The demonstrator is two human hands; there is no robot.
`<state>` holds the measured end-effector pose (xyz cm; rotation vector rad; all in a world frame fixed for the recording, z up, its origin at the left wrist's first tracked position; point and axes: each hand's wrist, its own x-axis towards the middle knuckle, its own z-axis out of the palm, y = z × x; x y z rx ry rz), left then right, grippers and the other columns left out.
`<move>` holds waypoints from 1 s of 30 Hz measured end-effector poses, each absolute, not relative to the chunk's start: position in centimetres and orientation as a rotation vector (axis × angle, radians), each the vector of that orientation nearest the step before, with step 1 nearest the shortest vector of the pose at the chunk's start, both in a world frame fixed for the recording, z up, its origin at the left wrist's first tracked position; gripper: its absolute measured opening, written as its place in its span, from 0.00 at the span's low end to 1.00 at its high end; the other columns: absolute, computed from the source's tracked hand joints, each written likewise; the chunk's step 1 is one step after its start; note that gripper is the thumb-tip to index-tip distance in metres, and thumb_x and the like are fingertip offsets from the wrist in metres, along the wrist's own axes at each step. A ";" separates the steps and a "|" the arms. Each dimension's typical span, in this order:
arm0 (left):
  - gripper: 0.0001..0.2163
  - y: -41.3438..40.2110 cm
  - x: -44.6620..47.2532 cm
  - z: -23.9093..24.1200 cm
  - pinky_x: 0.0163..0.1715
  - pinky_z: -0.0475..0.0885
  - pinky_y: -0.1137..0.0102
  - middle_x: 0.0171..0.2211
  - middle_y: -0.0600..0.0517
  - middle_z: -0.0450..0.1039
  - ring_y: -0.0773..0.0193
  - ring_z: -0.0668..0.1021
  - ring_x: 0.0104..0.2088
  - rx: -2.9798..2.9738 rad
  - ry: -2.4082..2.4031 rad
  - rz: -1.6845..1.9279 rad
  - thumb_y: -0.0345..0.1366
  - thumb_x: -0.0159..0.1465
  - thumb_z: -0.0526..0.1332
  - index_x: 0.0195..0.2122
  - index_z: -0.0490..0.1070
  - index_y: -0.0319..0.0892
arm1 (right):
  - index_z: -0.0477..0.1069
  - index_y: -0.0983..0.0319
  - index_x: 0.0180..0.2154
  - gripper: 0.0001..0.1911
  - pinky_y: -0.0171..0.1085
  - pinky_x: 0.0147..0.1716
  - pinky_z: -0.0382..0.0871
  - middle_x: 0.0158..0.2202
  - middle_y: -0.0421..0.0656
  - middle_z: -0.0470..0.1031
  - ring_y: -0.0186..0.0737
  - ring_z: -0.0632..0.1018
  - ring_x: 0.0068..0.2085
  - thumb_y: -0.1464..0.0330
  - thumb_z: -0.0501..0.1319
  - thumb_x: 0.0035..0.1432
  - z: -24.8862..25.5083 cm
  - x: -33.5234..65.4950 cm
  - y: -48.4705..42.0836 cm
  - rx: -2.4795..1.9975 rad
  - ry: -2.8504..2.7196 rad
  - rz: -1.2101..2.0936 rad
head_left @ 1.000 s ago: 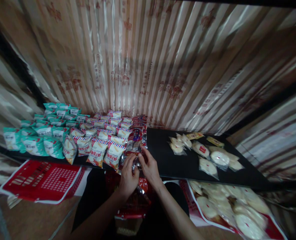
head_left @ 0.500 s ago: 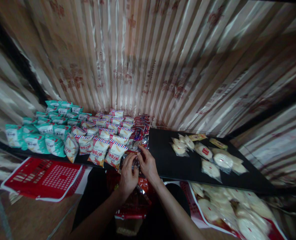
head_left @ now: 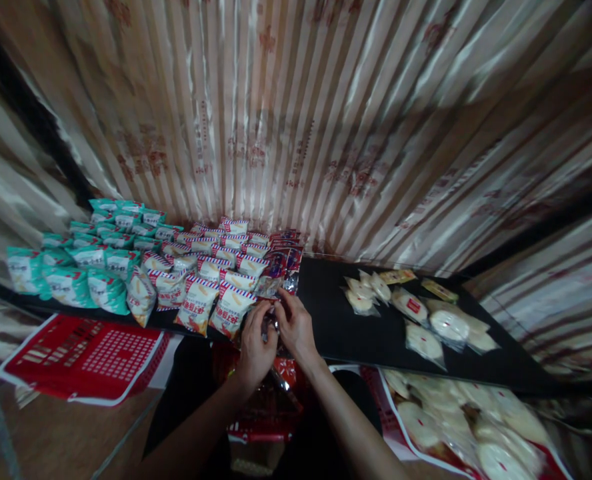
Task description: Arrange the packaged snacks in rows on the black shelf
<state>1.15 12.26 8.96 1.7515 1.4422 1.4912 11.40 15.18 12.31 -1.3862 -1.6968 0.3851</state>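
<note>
At the front edge of the black shelf (head_left: 326, 327), my left hand (head_left: 256, 347) curls its fingers around a dark shiny snack packet (head_left: 269, 325), mostly covered by the hand. My right hand (head_left: 297, 328) closes on the packet's right side, its fingertips pointing at the row behind. Behind my fingers run dark red and blue snack packets (head_left: 283, 263) in a line toward the curtain. White snack bags with striped tops (head_left: 231, 309) stand close to the left of my left hand. Below my hands, a red basket (head_left: 261, 427) holds more shiny packets (head_left: 286, 373).
Teal snack bags (head_left: 109, 291) stand in rows at the shelf's left. On its right lie clear-wrapped pale round items (head_left: 449, 325) and two flat yellowish packets (head_left: 396, 275). Red baskets (head_left: 83, 353) sit below on both sides. A striped curtain (head_left: 276, 133) hangs behind.
Both hands stay at the same spot, with a small shift of the fingers around the packet. The view has tilted very slightly; the goods on the shelf look unchanged.
</note>
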 end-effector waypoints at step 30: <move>0.23 14.4 2.2 8.3 0.57 0.63 0.56 0.56 0.42 0.64 0.57 0.64 0.58 1.892 1.456 1.403 0.23 0.56 0.50 0.54 0.61 0.38 | 0.72 0.66 0.46 0.18 0.44 0.50 0.68 0.48 0.53 0.68 0.45 0.72 0.48 0.67 0.51 0.59 12.6 11.8 17.8 -1.457 -1.657 0.276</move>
